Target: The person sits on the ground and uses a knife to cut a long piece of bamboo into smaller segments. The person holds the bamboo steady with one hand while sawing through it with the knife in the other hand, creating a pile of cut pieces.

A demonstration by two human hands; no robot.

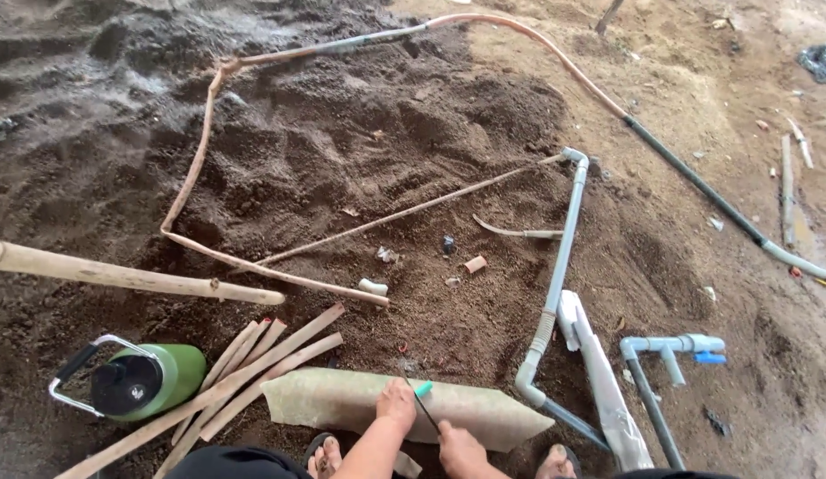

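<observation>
A person crouches over loose brown soil, and both hands work at a pale, wide pipe section point(360, 399) that lies flat across the ground just in front of the person's sandalled feet point(322, 454). The left hand point(396, 404) rests on the top of the wide pipe section, fingers curled down against it; whether it grips anything there cannot be told. The right hand point(459, 446), at the near edge of the wide pipe section, is clenched around a thin dark blade point(420, 404) with a small green end point(423, 388), which slants up across the section's surface between the two hands.

Left of the wide pipe section lies a fan of flat wooden slats point(244, 372), and beyond them a green flask point(138, 380) with a black cap and a metal handle lies on its side. A thick bamboo pole point(120, 277) lies above the slats. Right of the wide pipe section, a grey plastic pipe point(562, 257) with a corrugated joint runs away up the soil, a clear plastic bag point(599, 381) lies alongside it, and a short grey pipe with a blue valve point(675, 346) lies further right. Beyond the wide pipe section, thin muddy pipes point(280, 257) form a bent frame on the dug soil, with small pipe offcuts point(373, 286) scattered inside it
</observation>
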